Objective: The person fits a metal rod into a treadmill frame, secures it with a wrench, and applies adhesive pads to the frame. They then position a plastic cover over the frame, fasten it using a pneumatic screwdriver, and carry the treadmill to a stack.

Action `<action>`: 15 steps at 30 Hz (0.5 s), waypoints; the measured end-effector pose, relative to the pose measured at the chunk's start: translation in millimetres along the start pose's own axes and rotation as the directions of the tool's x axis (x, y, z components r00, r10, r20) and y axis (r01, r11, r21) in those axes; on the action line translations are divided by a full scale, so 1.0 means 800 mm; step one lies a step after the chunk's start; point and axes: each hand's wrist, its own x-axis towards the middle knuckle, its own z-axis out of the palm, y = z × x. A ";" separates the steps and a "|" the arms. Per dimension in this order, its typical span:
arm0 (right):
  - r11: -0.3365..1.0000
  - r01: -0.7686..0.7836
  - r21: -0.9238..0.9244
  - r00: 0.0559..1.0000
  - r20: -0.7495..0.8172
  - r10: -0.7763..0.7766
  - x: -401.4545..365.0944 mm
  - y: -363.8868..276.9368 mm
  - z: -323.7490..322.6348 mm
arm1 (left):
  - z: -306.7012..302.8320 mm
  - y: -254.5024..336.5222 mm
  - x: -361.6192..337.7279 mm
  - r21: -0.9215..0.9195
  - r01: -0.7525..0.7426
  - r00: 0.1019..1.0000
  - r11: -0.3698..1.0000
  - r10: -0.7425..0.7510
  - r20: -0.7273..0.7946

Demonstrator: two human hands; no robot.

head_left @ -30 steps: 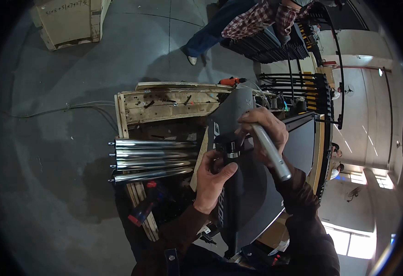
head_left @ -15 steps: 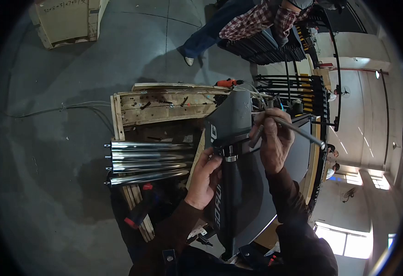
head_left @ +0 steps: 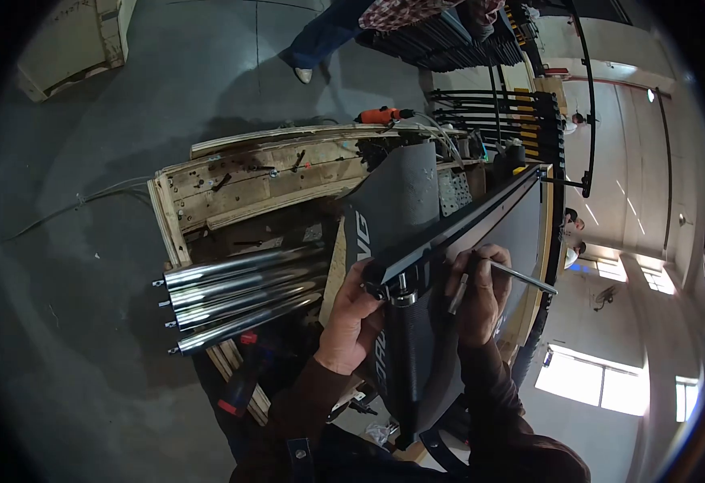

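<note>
My left hand (head_left: 347,322) grips the end of a long black frame rail (head_left: 457,229), its fingers wrapped round the corner. Beside those fingers a shiny metal roller end (head_left: 405,298) shows at the edge of a dark belt (head_left: 433,354) with white lettering. In my right hand (head_left: 481,299) is a tool with a long thin metal bar (head_left: 523,277) and a shorter metal socket part (head_left: 458,295). The fingers are closed round it, over the grey deck just right of the roller end.
Several chrome rollers (head_left: 239,278) lie on the wooden crate (head_left: 264,189) at left. An orange power tool (head_left: 384,115) rests behind the crate, and a red-and-black one (head_left: 238,390) sits near my left forearm. A person (head_left: 328,36) stands at the top, beside black frames.
My right hand has moved down and away from the rail with the tool, whose bar now tilts less. The view has shifted slightly; my left hand still holds the rail end.
</note>
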 end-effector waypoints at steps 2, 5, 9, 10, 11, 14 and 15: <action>0.999 0.012 0.032 1.000 0.017 -0.012 0.001 0.004 -0.001 | -0.014 -0.002 0.003 -0.011 0.029 0.999 1.000 -0.029 0.014; 0.998 0.034 0.048 0.999 0.027 -0.036 0.003 0.012 -0.012 | -0.027 -0.003 0.005 -0.012 0.060 0.998 0.998 -0.060 0.034; 1.000 -0.001 -0.022 0.998 -0.067 -0.001 -0.003 0.007 -0.009 | -0.022 -0.001 0.006 0.000 0.043 0.999 0.999 -0.043 0.033; 1.000 -0.006 -0.001 0.999 -0.050 0.006 -0.001 0.007 -0.009 | -0.021 0.001 0.008 -0.007 0.052 0.998 0.999 -0.052 0.039; 1.000 -0.012 0.021 0.999 -0.030 0.013 0.001 0.007 -0.009 | -0.021 0.003 0.009 -0.014 0.056 0.997 0.998 -0.056 0.055; 0.998 -0.045 -0.051 0.996 -0.080 0.040 0.001 -0.002 0.000 | -0.028 0.007 0.011 0.010 0.092 0.993 0.996 -0.092 0.072; 0.997 -0.043 -0.061 0.996 -0.081 0.038 0.000 -0.002 0.000 | -0.028 0.007 0.012 0.050 0.110 0.991 0.993 -0.113 0.066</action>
